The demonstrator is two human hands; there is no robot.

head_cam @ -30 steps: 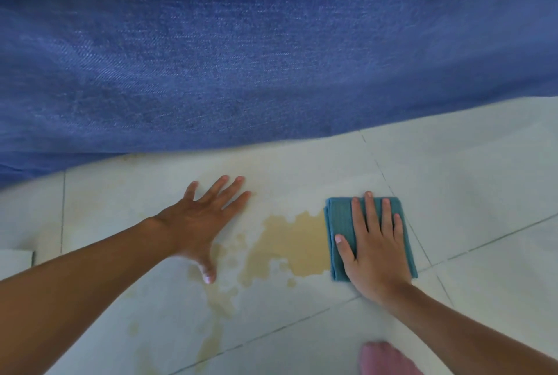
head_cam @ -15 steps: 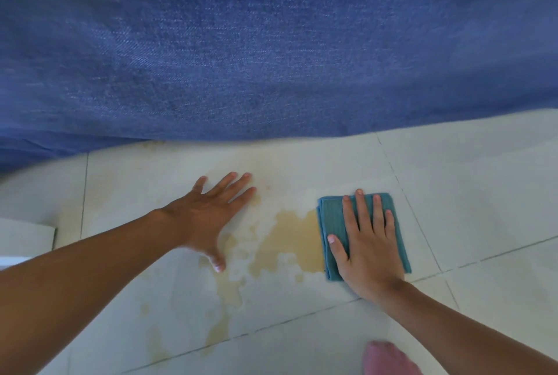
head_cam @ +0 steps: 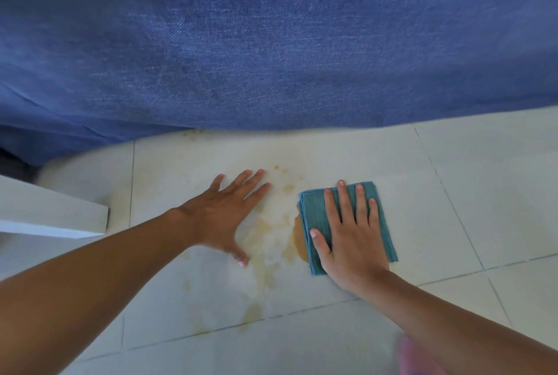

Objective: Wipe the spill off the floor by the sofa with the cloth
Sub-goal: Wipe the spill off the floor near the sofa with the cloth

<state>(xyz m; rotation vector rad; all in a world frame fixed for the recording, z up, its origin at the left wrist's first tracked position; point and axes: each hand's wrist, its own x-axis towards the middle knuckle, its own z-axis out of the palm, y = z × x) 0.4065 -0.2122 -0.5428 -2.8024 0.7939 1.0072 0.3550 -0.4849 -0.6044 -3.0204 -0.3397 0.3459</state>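
Note:
A yellow-brown spill (head_cam: 271,241) spreads over the pale floor tiles in front of the blue sofa (head_cam: 271,48). A folded teal cloth (head_cam: 314,211) lies flat on the spill's right edge. My right hand (head_cam: 350,238) presses flat on the cloth, fingers spread and pointing toward the sofa. My left hand (head_cam: 223,214) rests flat on the floor to the left of the spill, fingers apart, holding nothing. Faint smears (head_cam: 253,311) trail toward me from the main puddle. Small drops (head_cam: 287,187) dot the tile near the sofa.
The sofa's blue fabric front fills the upper half of the view and meets the floor. A white flat-edged object (head_cam: 54,217) juts in from the left. Something pink and blurred (head_cam: 413,356) sits at the bottom right. Tiled floor (head_cam: 483,193) extends to the right.
My right hand has slid the cloth leftward over the spill, covering more of the brown puddle. The left hand stays planted flat on the floor.

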